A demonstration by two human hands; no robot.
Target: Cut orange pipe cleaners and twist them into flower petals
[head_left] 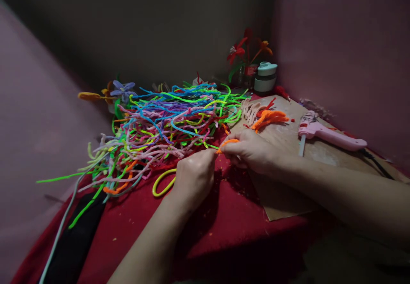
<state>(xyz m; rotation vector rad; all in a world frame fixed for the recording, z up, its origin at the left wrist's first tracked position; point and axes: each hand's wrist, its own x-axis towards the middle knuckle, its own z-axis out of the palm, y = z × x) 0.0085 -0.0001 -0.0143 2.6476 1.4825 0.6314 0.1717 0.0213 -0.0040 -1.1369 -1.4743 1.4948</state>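
A bent orange pipe cleaner (229, 141) runs between my hands, just above the red cloth. My right hand (251, 149) pinches it from the right. At its other end my left hand (196, 174) is closed, the fingertips hidden behind the back of the hand. A yellow loop (155, 186), like a tool handle, shows beside my left wrist; I cannot tell if it lies on the cloth or is touched. Beyond my right hand, a bundle of folded orange pipe cleaners (270, 118) rests on the cardboard near pale pink ones (251, 111).
A big tangle of coloured pipe cleaners (160, 124) covers the back left. A pink glue gun (333, 134) sits on the cardboard (285, 205) at right. A lidded cup (265, 79) and red pipe-cleaner flowers (237, 51) stand behind. A pale cord (65, 215) hangs at left.
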